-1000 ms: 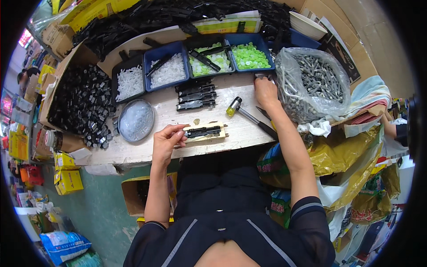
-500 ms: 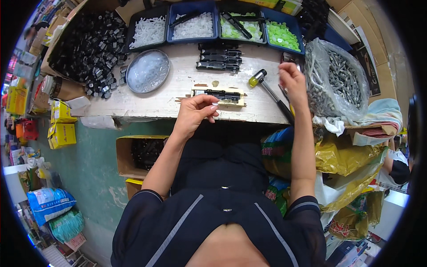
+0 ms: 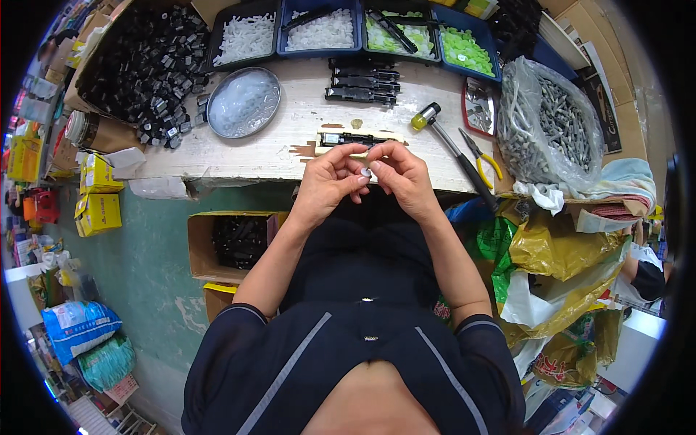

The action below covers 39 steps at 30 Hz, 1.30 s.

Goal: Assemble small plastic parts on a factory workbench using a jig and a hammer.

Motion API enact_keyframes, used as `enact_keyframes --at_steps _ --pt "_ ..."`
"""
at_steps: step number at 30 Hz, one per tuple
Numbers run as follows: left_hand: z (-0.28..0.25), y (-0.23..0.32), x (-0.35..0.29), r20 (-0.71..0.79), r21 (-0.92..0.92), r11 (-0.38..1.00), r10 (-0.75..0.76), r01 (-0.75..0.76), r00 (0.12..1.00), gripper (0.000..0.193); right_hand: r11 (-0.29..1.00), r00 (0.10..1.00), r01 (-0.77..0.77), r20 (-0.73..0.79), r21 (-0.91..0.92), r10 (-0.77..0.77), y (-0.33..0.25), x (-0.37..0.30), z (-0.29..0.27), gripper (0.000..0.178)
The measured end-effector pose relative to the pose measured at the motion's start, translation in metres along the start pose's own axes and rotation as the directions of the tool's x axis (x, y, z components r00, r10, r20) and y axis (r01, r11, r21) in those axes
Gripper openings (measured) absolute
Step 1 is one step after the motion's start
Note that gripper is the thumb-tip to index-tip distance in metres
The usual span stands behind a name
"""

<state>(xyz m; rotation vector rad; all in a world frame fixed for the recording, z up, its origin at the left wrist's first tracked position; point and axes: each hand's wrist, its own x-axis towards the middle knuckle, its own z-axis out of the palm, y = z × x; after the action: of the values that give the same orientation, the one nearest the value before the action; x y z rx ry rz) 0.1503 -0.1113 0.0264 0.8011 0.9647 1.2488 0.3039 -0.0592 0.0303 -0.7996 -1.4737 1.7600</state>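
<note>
Both hands meet just in front of the workbench edge. My left hand pinches a small white piece between thumb and fingers. Close against it, my right hand has its thumb and fingers pinched together at the same piece; whatever else it may hold is too small to make out. Right behind the fingers lies a cream-coloured fixture block, with a long black part set in it. My fingers partly cover the block's front side.
A hammer and yellow-handled pliers lie right, near a red-rimmed tray and a bag of grey pins. Black assemblies, a round dish and bins of white and green pieces stand farther back.
My right hand has come left from beside the red-rimmed tray to meet my left hand. The left hand has moved slightly right, still pinching the white piece.
</note>
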Motion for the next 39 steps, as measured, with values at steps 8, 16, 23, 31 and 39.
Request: enact_keyframes --at_steps 8,16,23,31,39 --pt "-0.004 -0.001 -0.004 0.004 -0.007 1.000 0.019 -0.019 1.000 0.039 0.994 0.997 0.075 0.008 -0.085 -0.075 0.000 -0.001 0.005 0.010" --pt "-0.006 -0.004 -0.008 -0.051 -0.007 0.998 0.061 -0.062 0.997 0.031 0.927 0.983 0.184 0.045 -0.328 -0.180 0.001 0.000 0.008 0.008" --pt "-0.010 -0.010 -0.007 -0.124 -0.095 0.988 0.111 -0.123 0.986 0.022 0.969 0.976 0.176 -0.094 -0.171 -0.194 0.006 0.002 0.006 0.010" --pt "-0.010 -0.014 -0.002 -0.130 -0.201 0.971 0.105 -0.130 0.986 0.020 0.805 0.931 0.334 0.036 -0.490 -0.364 0.008 0.012 0.017 0.008" --pt "-0.012 -0.014 0.007 -0.179 -0.214 0.957 0.156 -0.193 0.971 0.020 0.666 0.877 0.402 0.055 -0.629 -0.478 0.008 0.026 0.020 0.007"
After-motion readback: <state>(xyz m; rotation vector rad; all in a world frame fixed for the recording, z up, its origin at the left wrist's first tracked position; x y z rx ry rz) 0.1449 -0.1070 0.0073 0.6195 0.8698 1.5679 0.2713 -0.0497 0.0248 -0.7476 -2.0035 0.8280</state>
